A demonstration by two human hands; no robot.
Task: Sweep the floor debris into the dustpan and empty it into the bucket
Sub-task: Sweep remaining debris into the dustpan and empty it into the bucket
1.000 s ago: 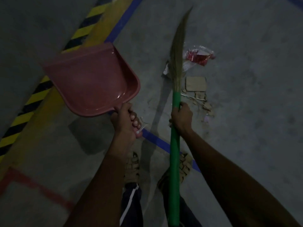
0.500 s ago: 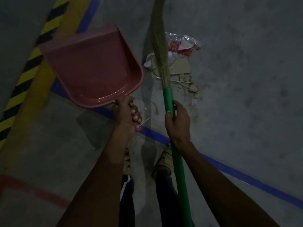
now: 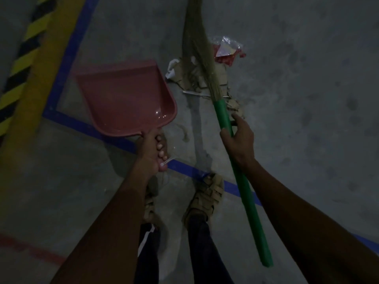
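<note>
The left hand (image 3: 150, 149) is curled tight round the handle of the pink dustpan (image 3: 125, 99), which it holds above the floor, empty, its open lip pointing away and to the left. The right hand (image 3: 238, 138) grips the green handle of the broom (image 3: 231, 140) just below the bristles, thumb raised alongside the shaft. The bristles lie over the debris (image 3: 207, 78), a heap of cardboard scraps, a thin stick, white paper and a red and clear wrapper (image 3: 227, 51) at its far edge. The heap sits just right of the dustpan, beyond the blue floor line (image 3: 86, 125). No bucket is in view.

This looks like the opening step: nothing is swept in yet. The next move likely calls for setting the pan's lip flat on the floor beside the heap, turned toward it, then drawing the bristles across the scraps into it.

Against half a second ago, the dustpan sits lower and nearer the feet (image 3: 207, 193), the broom leans more to the left at its tip, and the yellow-black hazard stripe (image 3: 22, 56) fills more of the left edge.
</note>
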